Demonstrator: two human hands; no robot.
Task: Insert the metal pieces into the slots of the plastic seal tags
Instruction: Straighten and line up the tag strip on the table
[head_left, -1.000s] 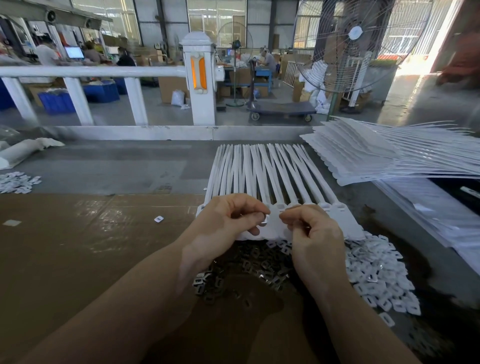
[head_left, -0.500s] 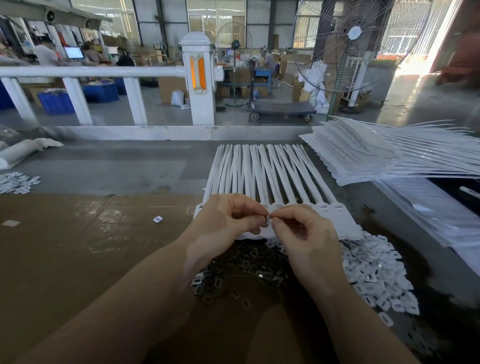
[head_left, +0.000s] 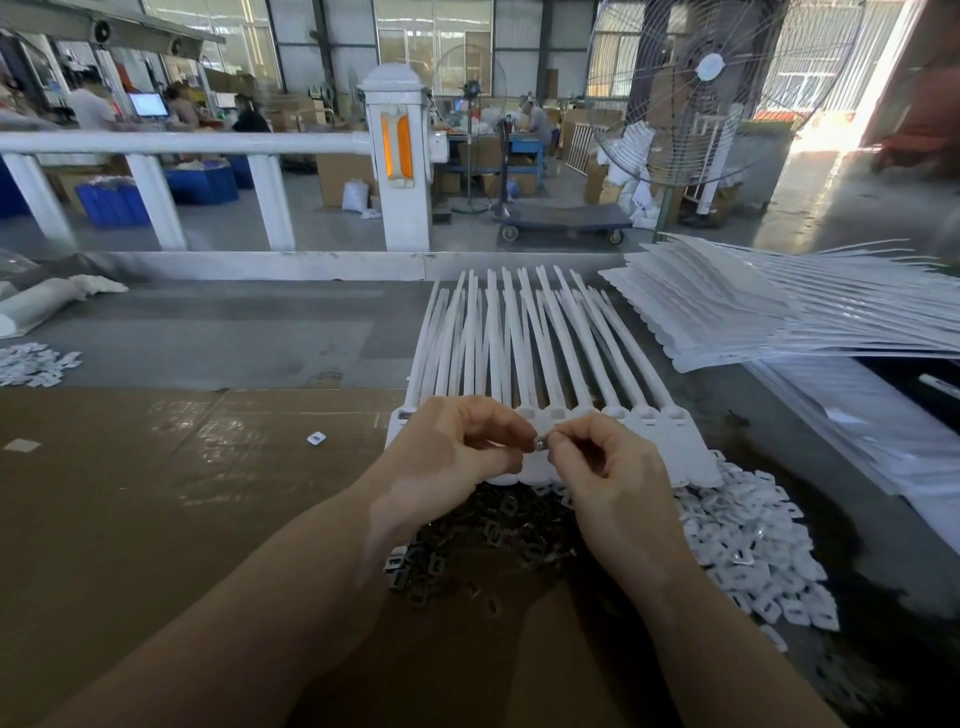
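A joined row of white plastic seal tags (head_left: 561, 358) lies flat on the table, long tails pointing away, tag heads with slots nearest me. My left hand (head_left: 457, 447) and my right hand (head_left: 608, 467) meet over the tag heads, fingertips almost touching. A small metal piece (head_left: 541, 444) is pinched between them; both hands' fingertips close on it. Under my wrists lies a dark pile of loose metal pieces (head_left: 467, 540). The heads at the row's left end are hidden behind my left hand.
A heap of small white plastic caps (head_left: 748, 545) lies at the right of the metal pile. Stacks of more white tag sheets (head_left: 753, 306) fill the right side. Brown cardboard (head_left: 156, 493) covers the near table. A lone cap (head_left: 316, 438) lies at left.
My right hand has moved left until its fingertips meet those of my left hand over the tag heads. The small metal piece now shows between them.
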